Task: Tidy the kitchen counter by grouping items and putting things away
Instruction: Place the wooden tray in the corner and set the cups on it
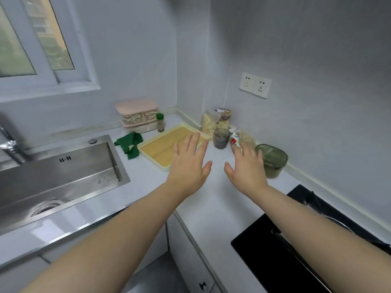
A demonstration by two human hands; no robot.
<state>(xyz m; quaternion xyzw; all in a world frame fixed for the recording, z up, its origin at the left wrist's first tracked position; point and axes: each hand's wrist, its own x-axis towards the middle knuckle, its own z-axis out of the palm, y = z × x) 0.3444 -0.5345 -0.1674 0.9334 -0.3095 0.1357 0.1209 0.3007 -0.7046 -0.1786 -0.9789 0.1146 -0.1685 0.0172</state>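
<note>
Both my hands hover flat above the white counter (215,199), fingers spread, holding nothing. My left hand (189,163) overlaps the near corner of a pale yellow tray (160,148). My right hand (246,168) hides part of a small red and white packet (234,141) and sits just left of a green lidded container (273,160). Behind them stand a grey cup (221,138) and clear bags of dry food (215,121) in the corner. A green cloth (129,143) lies crumpled left of the tray. A green-capped spice bottle (160,122) stands by a pink lidded box (137,115).
A steel sink (55,176) with a tap (10,144) fills the left. A black hob (296,246) takes the near right. Wall sockets (255,85) sit above the corner, a window (36,39) at upper left. Cabinet fronts (190,250) run below the counter edge.
</note>
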